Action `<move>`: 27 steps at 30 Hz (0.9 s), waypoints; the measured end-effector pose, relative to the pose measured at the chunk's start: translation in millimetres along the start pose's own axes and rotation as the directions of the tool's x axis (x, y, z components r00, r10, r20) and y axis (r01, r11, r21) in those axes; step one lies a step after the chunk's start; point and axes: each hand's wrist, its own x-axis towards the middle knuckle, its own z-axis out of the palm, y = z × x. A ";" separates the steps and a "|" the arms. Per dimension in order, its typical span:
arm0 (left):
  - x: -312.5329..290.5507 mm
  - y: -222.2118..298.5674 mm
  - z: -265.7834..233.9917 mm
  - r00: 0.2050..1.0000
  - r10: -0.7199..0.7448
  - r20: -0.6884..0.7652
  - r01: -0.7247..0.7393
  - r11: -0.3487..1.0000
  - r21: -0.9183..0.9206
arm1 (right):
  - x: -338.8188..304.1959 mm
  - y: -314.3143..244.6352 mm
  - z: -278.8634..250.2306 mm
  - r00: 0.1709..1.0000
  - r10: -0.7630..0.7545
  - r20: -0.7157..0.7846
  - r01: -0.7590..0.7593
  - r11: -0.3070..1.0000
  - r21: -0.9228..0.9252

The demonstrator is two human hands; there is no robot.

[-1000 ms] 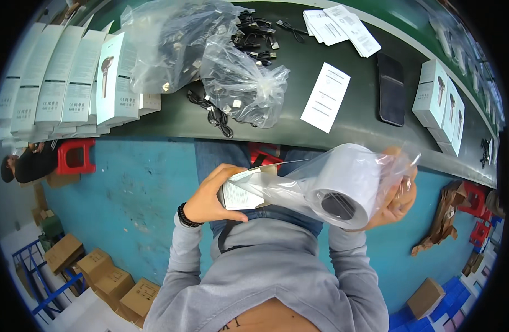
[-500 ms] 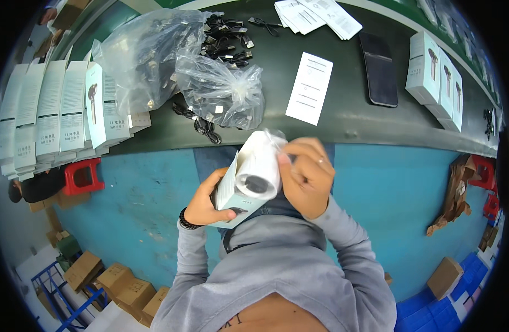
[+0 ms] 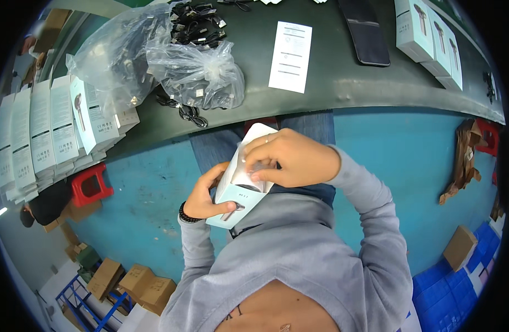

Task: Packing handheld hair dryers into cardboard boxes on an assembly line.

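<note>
- The pale box sits held over the person's lap, just below the table edge.
- The left hand cups its long side from beneath, fingers curled snugly around it.
- The right hand lies over the open top end, fingers bent, pressing something plastic-wrapped inside.
- It looks like light, stiff cardboard that dents easily; the flat long sides seem the best hold.
- Clear bags of black cables, a paper sheet and stacked boxes crowd the table, none blocking the hands.
</note>
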 end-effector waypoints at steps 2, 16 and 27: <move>4.3 7.2 6.4 1.000 0.000 -0.005 0.000 0.996 0.085 | -3.3 7.9 14.0 0.994 -0.074 -0.082 0.073 0.997 -0.019; 6.2 -3.7 29.0 0.996 0.089 0.017 -0.073 0.681 0.728 | -49.6 58.1 60.7 0.980 0.123 -0.155 -0.059 0.931 0.361; 14.5 7.0 36.8 0.925 0.372 -0.072 -0.206 0.653 0.728 | -47.2 51.7 113.2 0.837 0.207 -0.507 0.087 0.864 0.497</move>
